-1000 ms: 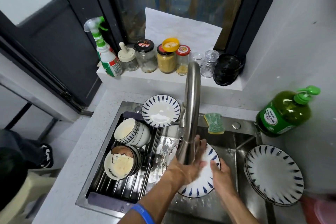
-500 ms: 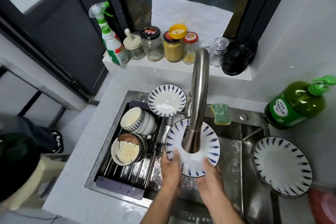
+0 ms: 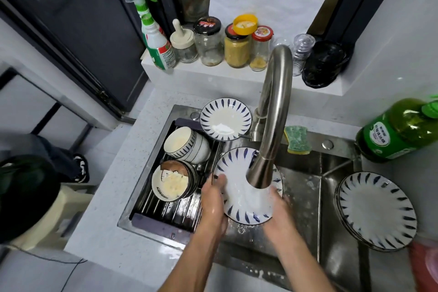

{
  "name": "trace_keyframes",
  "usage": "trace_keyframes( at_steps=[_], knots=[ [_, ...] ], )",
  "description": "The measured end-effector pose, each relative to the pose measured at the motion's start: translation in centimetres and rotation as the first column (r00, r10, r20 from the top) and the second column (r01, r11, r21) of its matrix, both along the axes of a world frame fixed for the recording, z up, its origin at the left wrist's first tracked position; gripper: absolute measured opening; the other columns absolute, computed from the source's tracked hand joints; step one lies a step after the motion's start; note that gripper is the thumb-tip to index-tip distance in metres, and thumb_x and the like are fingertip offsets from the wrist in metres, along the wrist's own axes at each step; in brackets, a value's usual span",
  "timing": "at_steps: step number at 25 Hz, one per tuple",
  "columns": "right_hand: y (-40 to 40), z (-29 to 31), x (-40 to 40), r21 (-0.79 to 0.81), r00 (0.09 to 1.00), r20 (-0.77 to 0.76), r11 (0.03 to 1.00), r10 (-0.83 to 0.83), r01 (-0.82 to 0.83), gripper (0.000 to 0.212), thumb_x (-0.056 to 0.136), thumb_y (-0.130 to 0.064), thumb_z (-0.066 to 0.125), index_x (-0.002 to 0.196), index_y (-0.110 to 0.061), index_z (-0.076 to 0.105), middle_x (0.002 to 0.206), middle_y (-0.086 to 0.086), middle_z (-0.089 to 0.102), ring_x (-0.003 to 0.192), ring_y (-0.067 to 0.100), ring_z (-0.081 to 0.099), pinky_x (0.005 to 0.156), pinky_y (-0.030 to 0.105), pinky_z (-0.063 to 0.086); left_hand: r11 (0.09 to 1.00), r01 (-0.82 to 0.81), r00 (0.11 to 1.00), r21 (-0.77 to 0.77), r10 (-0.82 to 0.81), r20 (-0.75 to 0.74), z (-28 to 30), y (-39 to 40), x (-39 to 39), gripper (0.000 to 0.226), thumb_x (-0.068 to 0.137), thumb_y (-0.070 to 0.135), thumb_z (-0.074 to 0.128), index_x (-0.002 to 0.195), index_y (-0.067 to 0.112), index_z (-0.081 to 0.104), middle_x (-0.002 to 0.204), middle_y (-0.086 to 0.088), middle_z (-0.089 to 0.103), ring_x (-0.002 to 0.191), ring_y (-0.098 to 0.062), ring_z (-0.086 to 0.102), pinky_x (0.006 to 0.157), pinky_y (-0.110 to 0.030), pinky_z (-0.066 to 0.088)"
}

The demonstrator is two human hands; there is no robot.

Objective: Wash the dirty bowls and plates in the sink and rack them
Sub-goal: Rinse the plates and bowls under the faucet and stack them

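Both hands hold the round white plate with blue leaf strokes round its rim (image 3: 246, 187) over the steel sink (image 3: 303, 197): the left hand (image 3: 213, 206) grips its left edge with the thumb over the rim, and the right hand (image 3: 277, 211) cups its lower right edge, fingers curled under it. A second ago the left hand lay flat on the plate's face, rubbing it low in the basin; now the plate is tipped up to face the camera, directly under the brushed-steel tap spout (image 3: 267, 149), with water running over its face. I judge the scrubbing of this plate done and the rinse under way, racking next.

Just left, the dark ribbed drying rack (image 3: 166, 216) carries a white bowl with a cartoon print and dark lettering too small to read (image 3: 170, 184), a white blue-striped bowl on its side (image 3: 187, 144) and a small blue-leaf plate leaning upright (image 3: 225, 118). At right a stack of matching plates (image 3: 376, 211) waits beside the basin. Further back lie a green and yellow sponge (image 3: 297, 140) and a green dish-soap bottle (image 3: 398, 130), its white label illegible. On the far ledge stand a green-triggered spray bottle (image 3: 151, 28) and lidded glass jars (image 3: 237, 42); their printing cannot be made out
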State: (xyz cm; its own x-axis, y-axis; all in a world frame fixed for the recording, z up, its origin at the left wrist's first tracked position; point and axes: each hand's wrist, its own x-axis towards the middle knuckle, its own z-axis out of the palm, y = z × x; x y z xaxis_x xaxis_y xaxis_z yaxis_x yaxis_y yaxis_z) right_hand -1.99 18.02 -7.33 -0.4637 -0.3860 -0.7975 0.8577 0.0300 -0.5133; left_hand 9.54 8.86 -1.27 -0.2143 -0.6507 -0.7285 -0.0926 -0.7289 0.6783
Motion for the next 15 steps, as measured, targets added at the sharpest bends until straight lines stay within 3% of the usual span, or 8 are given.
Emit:
trace_keyframes(
  at_steps=[2, 4, 6, 9, 11, 12, 13, 15],
  knots=[
    [-0.1, 1.4, 0.7, -0.019, 1.0, 0.002, 0.999, 0.026, -0.026, 0.03, 0.092, -0.017, 0.061, 0.118, -0.003, 0.065, 0.113, 0.021, 0.069, 0.095, 0.034, 0.069, 0.074, 0.044, 0.059, 0.982, -0.073, 0.983, 0.177, 0.101, -0.156, -0.4, 2.1, -0.3, 0.033, 0.094, 0.011, 0.058, 0.125, 0.0, 0.059, 0.114, -0.019, 0.071, 0.102, -0.034, 0.07, 0.087, -0.045, 0.058],
    [0.1, 2.3, -0.6, 0.082, 0.985, -0.166, 0.996, 0.04, -0.027, 0.015, 0.094, -0.009, 0.058, 0.104, -0.008, 0.069, 0.101, 0.016, 0.073, 0.083, 0.028, 0.069, 0.07, 0.037, 0.058, 0.982, -0.016, 0.995, 0.188, 0.035, -0.095, -0.7, 2.0, -0.2, 0.033, 0.094, 0.013, 0.062, 0.122, -0.005, 0.061, 0.106, -0.018, 0.072, 0.083, -0.025, 0.072, 0.066, -0.031, 0.06],
    [0.3, 3.3, -1.6, 0.05, 0.974, -0.226, 0.998, -0.021, 0.033, 0.012, 0.097, -0.01, 0.057, 0.099, -0.016, 0.067, 0.099, 0.007, 0.073, 0.086, 0.021, 0.069, 0.078, 0.037, 0.056, 0.98, -0.111, 0.992, 0.168, 0.118, -0.036, -1.1, 0.9, -0.7, 0.021, 0.096, 0.008, 0.059, 0.113, -0.002, 0.063, 0.096, -0.015, 0.07, 0.071, -0.019, 0.066, 0.055, -0.025, 0.056],
    [0.3, 2.6, 0.3, -0.056, 0.999, -0.003, 0.998, -0.043, 0.043, 0.023, 0.097, -0.017, 0.056, 0.118, -0.012, 0.064, 0.11, 0.012, 0.072, 0.096, 0.028, 0.07, 0.075, 0.038, 0.058, 0.986, -0.091, 0.994, 0.141, 0.099, -0.052, 0.8, 2.2, -1.5, 0.022, 0.096, -0.005, 0.042, 0.108, 0.003, 0.059, 0.087, -0.013, 0.071, 0.071, -0.02, 0.067, 0.062, -0.033, 0.057],
    [-0.3, 1.6, 1.9, -0.045, 0.99, 0.138, 0.998, 0.043, -0.037, 0.034, 0.094, -0.018, 0.058, 0.124, -0.004, 0.062, 0.114, 0.017, 0.071, 0.096, 0.03, 0.071, 0.075, 0.038, 0.059, 0.997, 0.072, 0.991, -0.036, -0.067, 0.113, 2.4, 2.2, -1.0, 0.025, 0.097, -0.002, 0.042, 0.117, 0.007, 0.054, 0.106, -0.007, 0.065, 0.099, -0.026, 0.066, 0.091, -0.043, 0.054],
    [-0.7, 1.3, 2.4, -0.026, 0.984, 0.149, 0.995, 0.096, -0.093, 0.035, 0.092, -0.017, 0.06, 0.124, -0.003, 0.062, 0.11, 0.016, 0.072, 0.093, 0.029, 0.071, 0.076, 0.038, 0.059, 0.964, 0.201, 0.954, -0.173, -0.152, 0.258, 2.8, 1.6, -0.2, 0.028, 0.101, 0.007, 0.044, 0.128, 0.01, 0.051, 0.12, -0.005, 0.058, 0.115, -0.03, 0.06, 0.101, -0.038, 0.049],
    [-1.1, 1.3, 2.8, -0.025, 0.978, 0.152, 0.99, 0.144, -0.141, 0.033, 0.092, -0.016, 0.06, 0.122, -0.004, 0.062, 0.103, 0.014, 0.074, 0.086, 0.027, 0.072, 0.074, 0.038, 0.059, 0.893, 0.322, 0.902, -0.315, -0.188, 0.389, 3.0, 0.7, 0.9, 0.029, 0.103, 0.013, 0.046, 0.131, 0.011, 0.05, 0.128, -0.011, 0.056, 0.12, -0.035, 0.056, 0.099, -0.027, 0.049],
    [-1.6, 2.0, 2.8, -0.051, 0.966, 0.155, 0.979, 0.205, -0.2, 0.026, 0.095, -0.015, 0.057, 0.119, -0.004, 0.058, 0.081, 0.007, 0.072, 0.064, 0.017, 0.067, 0.061, 0.031, 0.056, 0.638, 0.495, 0.806, -0.589, -0.085, 0.586, 3.4, -0.9, 2.6, 0.028, 0.095, 0.001, 0.052, 0.122, 0.004, 0.056, 0.119, -0.02, 0.059, 0.109, -0.039, 0.058, 0.082, -0.013, 0.047]
  ],
)
